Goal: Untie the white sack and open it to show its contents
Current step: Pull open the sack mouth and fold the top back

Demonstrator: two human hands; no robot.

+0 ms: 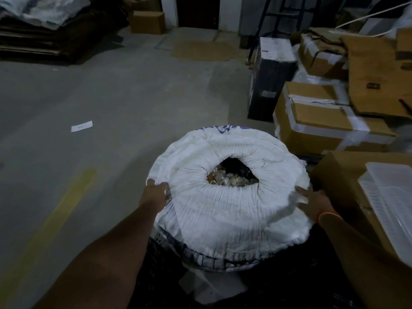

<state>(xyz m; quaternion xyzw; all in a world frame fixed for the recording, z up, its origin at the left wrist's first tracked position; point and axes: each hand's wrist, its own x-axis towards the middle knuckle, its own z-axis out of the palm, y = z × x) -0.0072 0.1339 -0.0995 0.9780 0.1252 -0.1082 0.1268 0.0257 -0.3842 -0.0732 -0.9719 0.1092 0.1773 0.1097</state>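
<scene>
White sack (227,210) upright on floor (111,108), mouth rolled open, contents (231,178) showing | left hand (156,192) grip pinching left rim | right hand (312,204) fingers spread flat on right rim

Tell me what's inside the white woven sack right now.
Through the open mouth of the white woven sack, clear plastic-wrapped brownish items and a dark patch show. The gathered rim hides everything deeper, so what they are stays unclear. Both hands hold the sack's sides.
</scene>
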